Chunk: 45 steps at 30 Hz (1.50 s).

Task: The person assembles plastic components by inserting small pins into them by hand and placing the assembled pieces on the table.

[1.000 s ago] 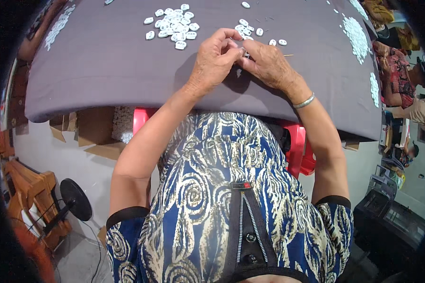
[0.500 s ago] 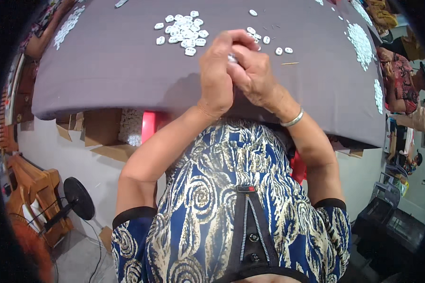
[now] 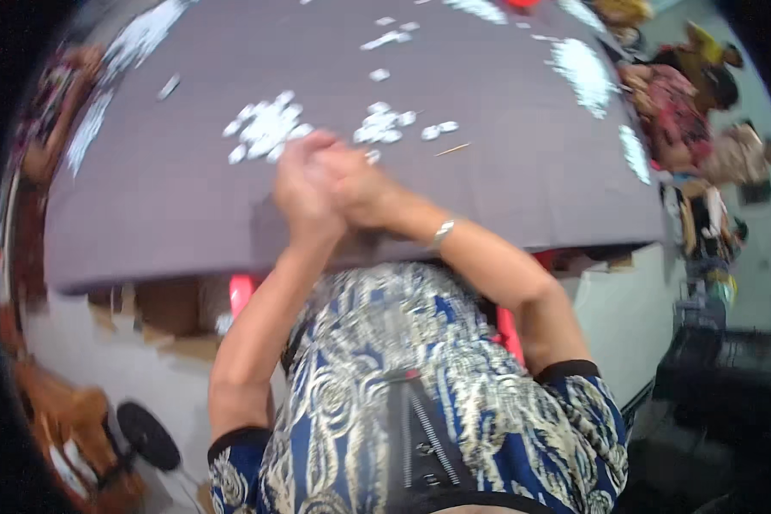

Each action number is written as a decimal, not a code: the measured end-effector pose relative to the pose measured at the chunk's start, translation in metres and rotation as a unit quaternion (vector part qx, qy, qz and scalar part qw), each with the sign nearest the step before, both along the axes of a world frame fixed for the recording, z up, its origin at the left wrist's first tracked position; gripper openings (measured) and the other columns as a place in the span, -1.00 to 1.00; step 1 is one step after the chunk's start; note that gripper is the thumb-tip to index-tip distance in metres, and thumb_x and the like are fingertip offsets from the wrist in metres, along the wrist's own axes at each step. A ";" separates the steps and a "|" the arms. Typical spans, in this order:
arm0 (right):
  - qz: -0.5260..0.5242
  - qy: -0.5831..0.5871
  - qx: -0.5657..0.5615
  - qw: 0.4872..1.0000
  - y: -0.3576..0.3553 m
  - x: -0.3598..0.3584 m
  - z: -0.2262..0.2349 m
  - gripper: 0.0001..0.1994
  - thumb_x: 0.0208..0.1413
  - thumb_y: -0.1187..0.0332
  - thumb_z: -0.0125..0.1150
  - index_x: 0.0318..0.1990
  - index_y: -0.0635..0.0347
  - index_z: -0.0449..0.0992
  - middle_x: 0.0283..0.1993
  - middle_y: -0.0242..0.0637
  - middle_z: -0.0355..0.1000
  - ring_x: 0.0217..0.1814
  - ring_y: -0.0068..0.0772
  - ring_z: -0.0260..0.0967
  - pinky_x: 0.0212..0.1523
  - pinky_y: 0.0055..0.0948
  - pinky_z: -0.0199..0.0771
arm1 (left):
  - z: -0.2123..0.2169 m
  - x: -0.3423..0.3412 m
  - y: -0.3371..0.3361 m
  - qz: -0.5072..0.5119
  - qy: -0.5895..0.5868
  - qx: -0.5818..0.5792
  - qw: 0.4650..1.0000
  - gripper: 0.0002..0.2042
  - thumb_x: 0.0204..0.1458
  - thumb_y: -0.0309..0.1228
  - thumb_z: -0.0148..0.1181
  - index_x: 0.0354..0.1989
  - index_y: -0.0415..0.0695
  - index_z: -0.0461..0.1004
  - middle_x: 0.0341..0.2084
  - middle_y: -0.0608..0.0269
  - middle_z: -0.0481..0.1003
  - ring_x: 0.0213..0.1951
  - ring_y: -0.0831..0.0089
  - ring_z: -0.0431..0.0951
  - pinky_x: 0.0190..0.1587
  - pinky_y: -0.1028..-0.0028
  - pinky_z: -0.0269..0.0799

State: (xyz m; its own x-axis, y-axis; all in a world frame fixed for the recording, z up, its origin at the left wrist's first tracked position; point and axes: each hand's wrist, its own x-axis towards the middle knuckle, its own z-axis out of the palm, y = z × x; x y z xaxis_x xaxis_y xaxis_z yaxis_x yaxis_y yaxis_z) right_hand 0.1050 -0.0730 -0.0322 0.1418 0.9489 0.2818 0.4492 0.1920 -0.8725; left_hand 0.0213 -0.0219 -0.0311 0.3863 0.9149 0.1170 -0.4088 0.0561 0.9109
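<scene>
My left hand [image 3: 304, 190] and my right hand [image 3: 361, 187] are pressed together above the near part of the table, their fingers curled around each other. Motion blurs them, and whatever lies between the palms is hidden. Just beyond my left fingertips is a heap of small white oval pieces [image 3: 265, 126]. A smaller cluster of white pieces [image 3: 382, 123] lies past my right hand, with a pair of white pieces [image 3: 439, 130] farther right. A thin yellowish stick [image 3: 453, 149] rests to the right of my hands.
A grey cloth covers the table [image 3: 171, 206]. Larger spreads of white pieces lie at the far left [image 3: 146, 34] and right [image 3: 584, 75]. People [image 3: 672, 107] sit along the right side. A cardboard box [image 3: 167, 308] stands below the left edge, near a black round fan [image 3: 148, 433].
The whole view has shifted, showing more of the far table. My joined hands are a little closer to the heap. The white piece glimpsed between them before no longer shows.
</scene>
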 end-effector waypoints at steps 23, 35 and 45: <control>-0.013 -0.049 0.051 0.997 -0.002 -0.008 0.022 -0.84 0.12 0.36 -0.05 -0.33 0.31 0.31 -0.38 0.07 0.39 -0.30 0.20 0.34 -0.33 -0.11 0.33 | -0.004 -0.004 0.019 -0.069 -0.043 -0.123 0.989 -0.71 0.25 -0.21 -0.16 -0.37 -0.18 0.33 -0.47 0.30 0.33 -0.36 0.53 0.34 -0.22 0.52 0.30; -0.053 -0.335 -0.042 0.940 -0.005 0.019 0.025 -0.85 0.06 0.36 0.03 -0.31 0.26 0.33 -0.43 -0.08 0.43 -0.43 -0.01 0.44 -0.47 -0.17 0.42 | 0.012 -0.004 0.009 -0.064 0.065 0.085 0.992 -0.82 0.21 -0.36 -0.03 -0.23 -0.25 0.38 -0.32 0.32 0.36 -0.25 0.59 0.34 -0.15 0.54 0.29; -0.117 -0.351 -0.002 0.929 -0.021 0.035 0.031 -0.84 0.00 0.35 0.08 -0.36 0.26 0.33 -0.51 -0.11 0.43 -0.48 -0.06 0.45 -0.51 -0.17 0.41 | 0.009 -0.005 0.013 -0.150 0.087 0.011 0.985 -0.91 0.13 -0.48 0.10 -0.25 -0.23 0.44 -0.48 0.43 0.39 -0.46 0.69 0.32 -0.41 0.66 0.25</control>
State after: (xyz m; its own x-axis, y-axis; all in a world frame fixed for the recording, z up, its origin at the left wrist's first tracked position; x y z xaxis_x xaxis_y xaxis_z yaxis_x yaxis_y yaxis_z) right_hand 0.1397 -0.0940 -0.0013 0.1269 0.9166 0.3791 0.9368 0.0149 -0.3496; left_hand 0.0166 -0.0088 -0.0223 0.6540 0.7552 0.0433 -0.2145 0.1302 0.9680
